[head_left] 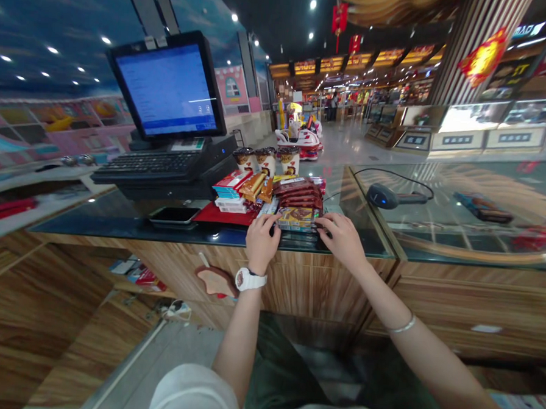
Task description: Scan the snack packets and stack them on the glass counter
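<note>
On the glass counter, a yellow and blue snack box (296, 218) lies between my hands, in front of a stack of dark red packets (298, 192). My left hand (262, 237), below which is a white watch, has its fingers curled at the box's left end. At the right end, my right hand (342, 235) has thumb and fingertips at the box's edge. Both hands grip the box from its sides. Left of the packets are orange-brown wrapped bars (252, 186) on red and white boxes (231, 184). Three lidded cups (265, 161) stand behind.
A monitor (167, 89) and keyboard (149, 164) stand at the left. A phone (174, 215) lies near the counter's front edge. To the right are a corded barcode scanner (387, 196) and, beyond the metal seam, another glass-topped counter (441, 219).
</note>
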A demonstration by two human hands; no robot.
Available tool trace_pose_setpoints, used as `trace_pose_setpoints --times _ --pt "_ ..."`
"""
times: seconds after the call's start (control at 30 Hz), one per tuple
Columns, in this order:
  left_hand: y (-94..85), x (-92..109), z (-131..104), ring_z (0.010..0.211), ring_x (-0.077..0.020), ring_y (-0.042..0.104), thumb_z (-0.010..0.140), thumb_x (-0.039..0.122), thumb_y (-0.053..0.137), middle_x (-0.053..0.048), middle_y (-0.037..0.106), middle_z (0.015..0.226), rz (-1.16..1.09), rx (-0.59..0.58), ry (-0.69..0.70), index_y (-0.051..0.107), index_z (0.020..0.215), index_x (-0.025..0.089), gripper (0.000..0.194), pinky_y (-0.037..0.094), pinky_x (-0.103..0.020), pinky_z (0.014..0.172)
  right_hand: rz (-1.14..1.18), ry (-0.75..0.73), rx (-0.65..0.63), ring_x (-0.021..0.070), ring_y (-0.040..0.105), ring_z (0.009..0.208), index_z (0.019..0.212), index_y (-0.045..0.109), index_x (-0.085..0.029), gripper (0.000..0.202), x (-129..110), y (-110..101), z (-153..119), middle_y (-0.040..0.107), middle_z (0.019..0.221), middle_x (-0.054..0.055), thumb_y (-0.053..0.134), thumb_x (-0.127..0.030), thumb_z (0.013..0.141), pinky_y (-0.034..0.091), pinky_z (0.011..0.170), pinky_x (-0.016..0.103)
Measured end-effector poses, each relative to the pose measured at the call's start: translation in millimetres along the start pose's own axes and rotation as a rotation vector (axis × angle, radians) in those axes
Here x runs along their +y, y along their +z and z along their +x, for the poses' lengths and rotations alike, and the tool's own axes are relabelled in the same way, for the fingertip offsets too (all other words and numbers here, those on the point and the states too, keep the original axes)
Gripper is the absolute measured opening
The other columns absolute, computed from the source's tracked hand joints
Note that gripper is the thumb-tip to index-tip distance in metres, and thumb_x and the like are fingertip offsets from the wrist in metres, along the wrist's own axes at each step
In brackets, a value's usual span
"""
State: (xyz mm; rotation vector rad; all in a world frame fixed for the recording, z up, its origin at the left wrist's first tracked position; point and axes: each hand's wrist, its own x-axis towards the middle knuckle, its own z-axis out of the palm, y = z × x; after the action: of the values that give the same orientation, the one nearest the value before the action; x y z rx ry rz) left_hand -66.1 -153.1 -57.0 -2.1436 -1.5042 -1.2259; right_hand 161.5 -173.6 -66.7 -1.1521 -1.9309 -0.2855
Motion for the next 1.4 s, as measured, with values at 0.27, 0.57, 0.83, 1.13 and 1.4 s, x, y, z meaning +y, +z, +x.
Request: trace_pose_setpoints --times 0.27,0.57,0.83,1.13,1.4 --pt "-3.0 -0.3 0.0 0.102 -0.0227 0.064 0.092 0.02 0.048 -0.005 0.072 0.11 -0.026 -0.022 0.004 0.069 0.114 0.024 0.031 0.049 -0.037 0.094 -0.019 0.064 -0.024 0.0248 0.063 0.099 0.11 0.067 -0.026 0.024 -2.0 -0.8 2.0 0.07 0.105 0.007 0.051 -0.021 0.092 0.041 0.103 0.047" --pt "-1.3 -2.5 -2.5 0.101 -0.0231 0.063 0.091 0.02 0.049 -0.004 0.073 0.108 -0.019 -0.013 0.004 0.068 0.117 0.024 0.033 0.049 -0.038 0.093 -0.039 0.067 -0.024 0.0241 0.065 0.097 0.112 0.066 -0.026 0.025 -1.5 2.3 0.5 0.072 0.102 0.006 0.048 -0.021 0.094 0.038 0.107 0.05" --pt "-6.1 4.2 1.3 0.118 -0.0273 0.056 0.089 0.026 0.055 -0.007 0.06 0.134 0.013 0.006 0.014 0.061 0.128 0.025 0.039 0.043 -0.045 0.103 0.041 0.066 0.02 0.027 0.059 0.112 0.121 0.061 -0.023 0.031 1.1 2.2 3.3 0.064 0.121 0.01 0.054 -0.026 0.09 0.04 0.107 0.05" --pt "-4.7 64.1 28.1 0.128 -0.0229 0.05 0.092 0.024 0.051 -0.006 0.058 0.137 -0.08 -0.101 0.205 0.058 0.126 0.025 0.035 0.028 -0.051 0.119 0.008 0.046 0.019 0.0273 0.055 0.125 0.133 0.053 -0.021 0.043 32.5 -33.9 -2.0 0.058 0.137 0.012 0.052 -0.03 0.09 0.039 0.11 0.051" --pt "39.3 146.0 57.0 0.139 -0.0225 0.041 0.092 0.026 0.051 -0.005 0.053 0.144 -0.101 -0.271 0.49 0.055 0.131 0.024 0.04 0.022 -0.05 0.123 -0.195 0.095 0.034 0.0275 0.054 0.127 0.136 0.05 -0.021 0.047 92.4 -85.6 -16.5 0.057 0.138 0.012 0.05 -0.03 0.089 0.035 0.112 0.053"
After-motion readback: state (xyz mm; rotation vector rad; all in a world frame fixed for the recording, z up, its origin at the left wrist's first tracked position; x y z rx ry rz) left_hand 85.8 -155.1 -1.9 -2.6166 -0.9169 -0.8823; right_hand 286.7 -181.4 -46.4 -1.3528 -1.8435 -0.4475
